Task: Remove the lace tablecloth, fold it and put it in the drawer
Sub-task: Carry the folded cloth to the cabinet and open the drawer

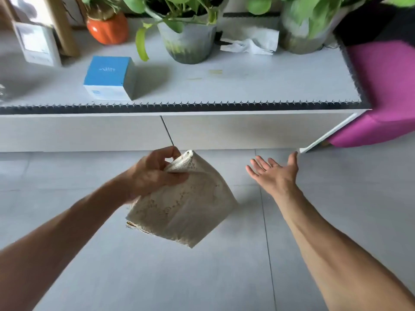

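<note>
The left hand [155,173] has its fingers curled and its thumb pressed down on the upper corner of the folded cloth [186,209], pinching a bunched bit of lace between them, so the cloth hangs from that corner as a tilted square over the floor [89,277], touching nothing else. Its lower edges are free, and a layered edge shows at the bottom left. The right hand [275,172] is empty, palm up with fingers spread and pointing toward the cabinet, just short of the lower edge of the right drawer front [258,129]. That front and the left front [78,131] are both flush, with a thin dark seam between them (the seam ends right above the left hand's knuckles). On the cabinet top [247,81], which has a dark fringed border along its front, sit a blue box [110,78] toward the left, a grey plant pot [190,41] at the middle back, an orange pot [107,28] behind the box, a white tissue pack [251,42] and another pot [301,30] toward the right. A magenta seat [386,93] stands against the cabinet's right end.
</note>
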